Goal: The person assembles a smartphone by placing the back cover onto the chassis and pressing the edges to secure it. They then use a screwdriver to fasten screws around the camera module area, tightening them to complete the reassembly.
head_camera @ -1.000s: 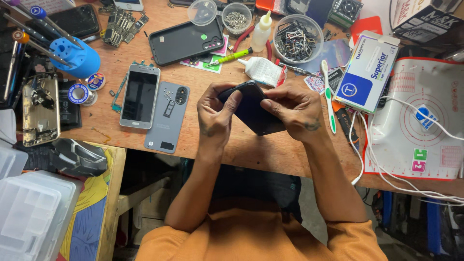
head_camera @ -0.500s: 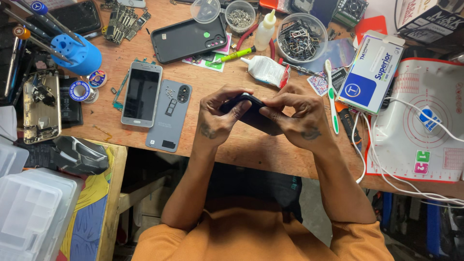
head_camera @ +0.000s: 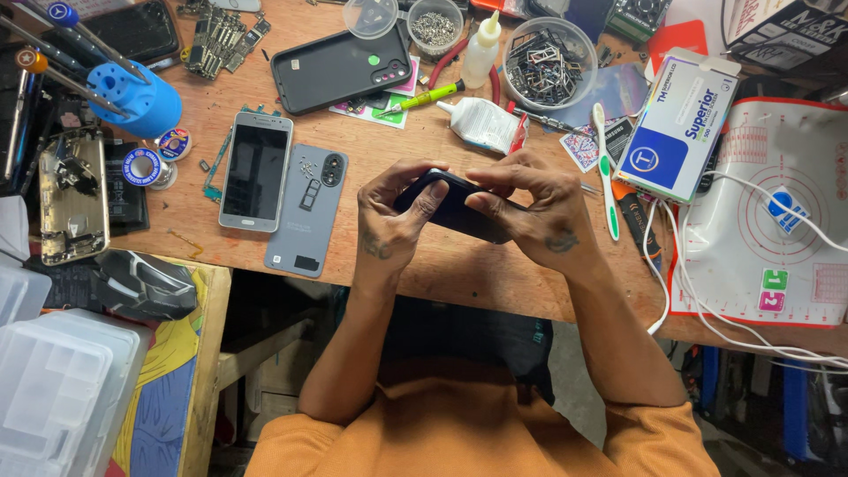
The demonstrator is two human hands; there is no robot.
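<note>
Dark phone (head_camera: 455,208) mostly hidden, clamped between left hand (head_camera: 393,221) grip and right hand (head_camera: 534,216) grip.

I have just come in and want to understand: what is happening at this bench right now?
A person in an orange shirt holds a dark phone over a wooden workbench, the left hand and the right hand both pinching its edges with the fingers. Beside the left hand lie a grey phone back cover and a silver phone. A green-and-white toothbrush lies by the right hand.
</note>
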